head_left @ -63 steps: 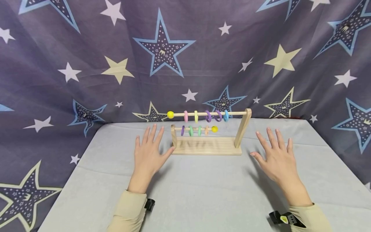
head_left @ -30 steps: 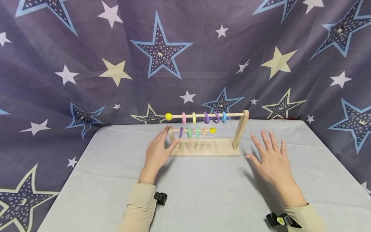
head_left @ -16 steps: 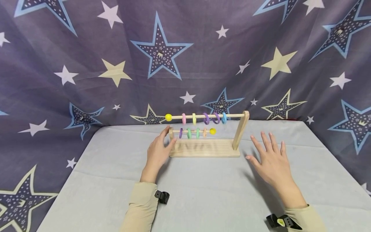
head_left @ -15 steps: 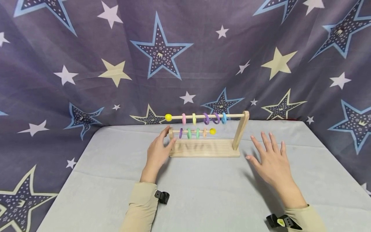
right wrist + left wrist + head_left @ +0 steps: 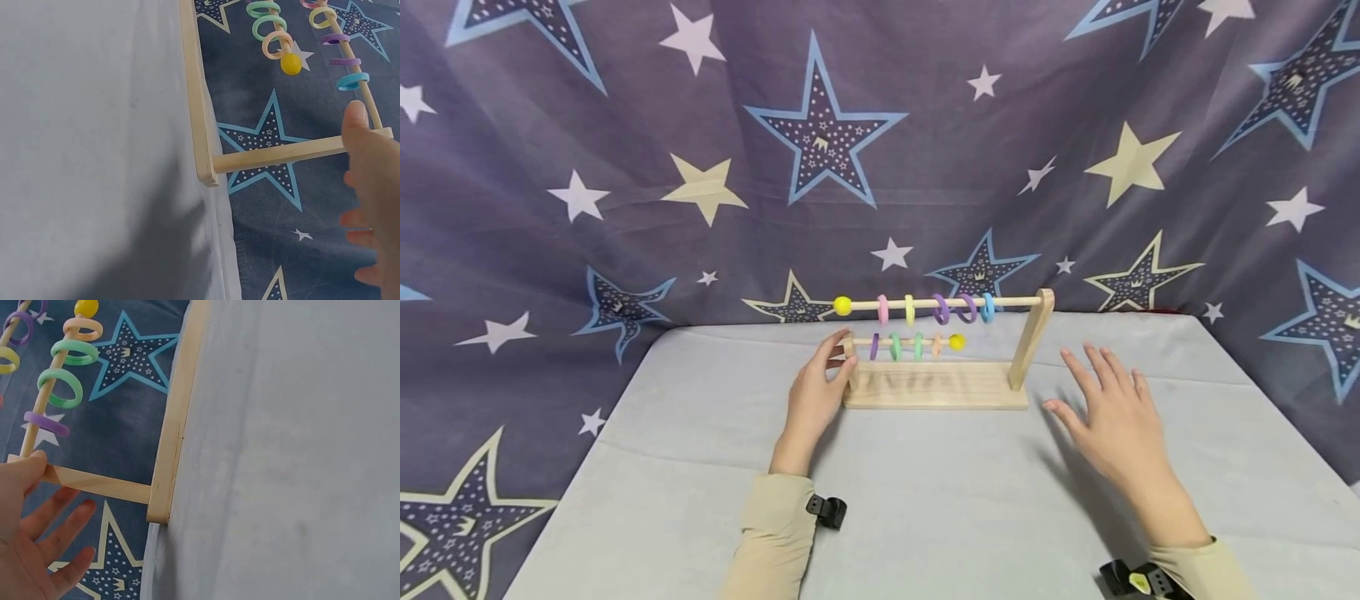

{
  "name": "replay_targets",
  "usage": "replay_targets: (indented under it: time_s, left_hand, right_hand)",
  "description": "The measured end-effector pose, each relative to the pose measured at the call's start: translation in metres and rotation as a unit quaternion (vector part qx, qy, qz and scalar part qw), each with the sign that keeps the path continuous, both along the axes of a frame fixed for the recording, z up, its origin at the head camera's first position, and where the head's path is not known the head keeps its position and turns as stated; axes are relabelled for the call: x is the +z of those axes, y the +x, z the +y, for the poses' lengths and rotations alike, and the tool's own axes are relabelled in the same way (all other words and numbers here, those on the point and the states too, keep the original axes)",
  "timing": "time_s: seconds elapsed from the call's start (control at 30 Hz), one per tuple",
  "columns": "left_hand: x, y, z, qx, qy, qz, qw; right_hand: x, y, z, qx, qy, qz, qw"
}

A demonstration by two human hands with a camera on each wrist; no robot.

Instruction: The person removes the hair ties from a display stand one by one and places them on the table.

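Note:
A wooden ring rack (image 5: 936,385) stands on the table. Its long upper rod carries pink, yellow, purple and blue rings (image 5: 988,308); the shorter lower rod has purple, green and peach rings (image 5: 896,347). Yellow balls (image 5: 842,306) cap the rods' free ends. At the rack's left side, my left hand (image 5: 814,398) pinches the top of the short post (image 5: 100,485) between thumb and forefinger, the other fingers spread below in the left wrist view. My right hand (image 5: 1118,429) hovers right of the tall post (image 5: 1032,340), fingers spread and slightly bent, holding nothing.
A pale grey cloth covers the table (image 5: 925,500). Right behind the rack hangs a dark curtain (image 5: 925,192) with printed stars. Each wrist wears a small black camera (image 5: 827,511) on a strap.
My left hand has moved right from beside the rack to its short post, thumb and forefinger closing on the top. My right hand stays nearly in place, its fingers a little more bent.

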State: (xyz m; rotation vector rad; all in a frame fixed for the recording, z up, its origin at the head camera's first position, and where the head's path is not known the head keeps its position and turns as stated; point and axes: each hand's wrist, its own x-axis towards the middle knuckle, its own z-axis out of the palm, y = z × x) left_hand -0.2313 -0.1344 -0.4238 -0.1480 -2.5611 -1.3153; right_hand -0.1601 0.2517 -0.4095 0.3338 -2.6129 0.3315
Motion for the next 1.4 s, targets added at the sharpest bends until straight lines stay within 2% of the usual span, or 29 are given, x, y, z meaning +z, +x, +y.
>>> replay_targets:
  time_s: [0.13,0.3,0.6,0.67,0.9,1.17,1.4]
  left_hand:
    - [0.000,0.002,0.001,0.003,0.000,-0.001,1.0000]
    - [-0.001,0.003,0.001,0.003,-0.004,0.000,1.0000]
    - [0.001,0.000,0.001,0.003,-0.003,-0.004,1.0000]
    - [0.001,-0.001,0.003,0.004,0.000,-0.008,1.0000]
    - [0.003,0.000,0.010,0.009,0.006,-0.029,0.9995]
    - [0.005,0.002,0.009,0.021,0.005,-0.042,0.9989]
    - [0.006,0.004,0.007,0.026,0.007,-0.040,0.9988]
  right_hand:
    - [0.001,0.001,-0.002,0.020,-0.011,0.054,0.9983]
    - [0.002,0.001,-0.007,0.035,-0.032,0.120,0.9916]
    - [0.001,0.003,-0.020,0.064,-0.068,0.163,0.9823]
    - [0.001,0.003,-0.022,0.067,-0.079,0.159,0.9818]
    - [0.000,0.006,-0.028,0.050,-0.137,0.110,0.9831]
    - [-0.006,-0.002,-0.049,0.069,-0.167,0.088,0.9796]
    - [-0.011,-0.009,-0.071,0.078,-0.216,0.061,0.9713]
